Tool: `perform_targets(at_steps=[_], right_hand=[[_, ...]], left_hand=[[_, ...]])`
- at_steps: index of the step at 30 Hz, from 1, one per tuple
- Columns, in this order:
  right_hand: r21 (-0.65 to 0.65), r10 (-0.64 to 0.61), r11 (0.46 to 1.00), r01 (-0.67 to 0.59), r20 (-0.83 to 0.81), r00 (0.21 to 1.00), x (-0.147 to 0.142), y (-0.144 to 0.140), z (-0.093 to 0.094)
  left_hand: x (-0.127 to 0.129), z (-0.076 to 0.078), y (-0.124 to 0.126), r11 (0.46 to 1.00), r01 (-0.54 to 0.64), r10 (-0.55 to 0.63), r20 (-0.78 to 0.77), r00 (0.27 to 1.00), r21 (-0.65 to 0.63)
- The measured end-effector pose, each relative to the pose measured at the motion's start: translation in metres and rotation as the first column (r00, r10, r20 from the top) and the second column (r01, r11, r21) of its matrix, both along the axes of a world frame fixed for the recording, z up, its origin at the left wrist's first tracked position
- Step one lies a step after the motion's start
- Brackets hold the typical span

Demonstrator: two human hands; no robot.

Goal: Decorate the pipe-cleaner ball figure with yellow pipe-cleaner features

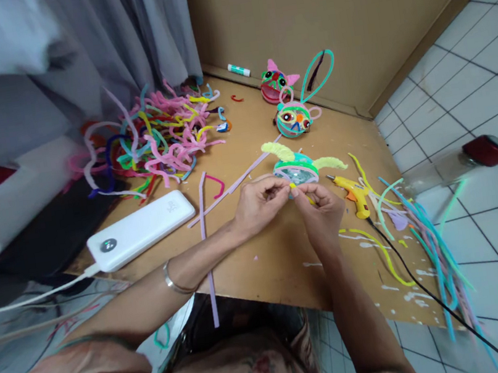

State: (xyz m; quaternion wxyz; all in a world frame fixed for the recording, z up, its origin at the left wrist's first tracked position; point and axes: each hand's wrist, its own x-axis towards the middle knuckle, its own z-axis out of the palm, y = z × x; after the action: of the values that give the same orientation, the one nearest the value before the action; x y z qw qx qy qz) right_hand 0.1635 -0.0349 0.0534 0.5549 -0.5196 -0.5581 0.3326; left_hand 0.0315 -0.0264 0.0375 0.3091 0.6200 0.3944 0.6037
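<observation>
Both hands are meeting right at the front edge of a little round craft piece [296,170], a flattened ball wrapped in teal fuzzy wire with two chunky lime-green chenille horns sticking out either side. It's sitting near the middle of the brown board [282,256], just beyond the fingertips. The left hand [258,202] is pinching in tight from the left, fingers curled, and the right hand [319,204] is doing the same from the right, both nipping a short yellow pipe cleaner bit [294,185] between them, right up against the piece. The left wrist is wearing a thin metal bangle [174,282].

Just right of the right hand a small yellow glue gun [353,192] is lying on its side, its black cord [434,299] trailing off the board onto the white tiled floor. Next to that, a loose fan of long teal, pink and lime stems [429,234] is hanging over the edge.

Further back, two finished critters are sitting close together: a pink-eared one [275,84] and a teal one with tall looped ears [295,117]. A big tangled heap of mixed-colour fuzzy stems [157,138] is piling up at the back left, and a smooth white power bank [140,229] is lying at the left with a white cable plugged in. A long lilac stem [206,249] is running past it.
</observation>
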Motion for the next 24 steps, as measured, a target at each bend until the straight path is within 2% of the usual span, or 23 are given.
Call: perform_targets(at_steps=[9, 15, 19, 24], right_hand=[[-0.045, 0.057, 0.997, -0.062, -0.113, 0.992, 0.002, 0.002, -0.003], [-0.128, 0.118, 0.980, -0.155, -0.258, 0.959, 0.004, 0.007, -0.002], [-0.168, 0.195, 0.948, -0.270, -0.364, 0.911, 0.004, 0.007, 0.002], [-0.179, 0.298, 0.899, -0.400, -0.421, 0.857, 0.006, 0.006, 0.009]], left_hand=[[0.000, -0.001, 0.001, 0.999, 0.034, -0.033, 0.061, 0.998, -0.018], [0.001, 0.000, 0.004, 0.985, 0.138, -0.117, 0.186, 0.975, -0.102], [-0.001, 0.006, 0.002, 0.955, 0.230, -0.179, 0.256, 0.950, -0.187], [-0.003, 0.011, 0.000, 0.884, 0.391, -0.285, 0.367, 0.886, -0.257]])
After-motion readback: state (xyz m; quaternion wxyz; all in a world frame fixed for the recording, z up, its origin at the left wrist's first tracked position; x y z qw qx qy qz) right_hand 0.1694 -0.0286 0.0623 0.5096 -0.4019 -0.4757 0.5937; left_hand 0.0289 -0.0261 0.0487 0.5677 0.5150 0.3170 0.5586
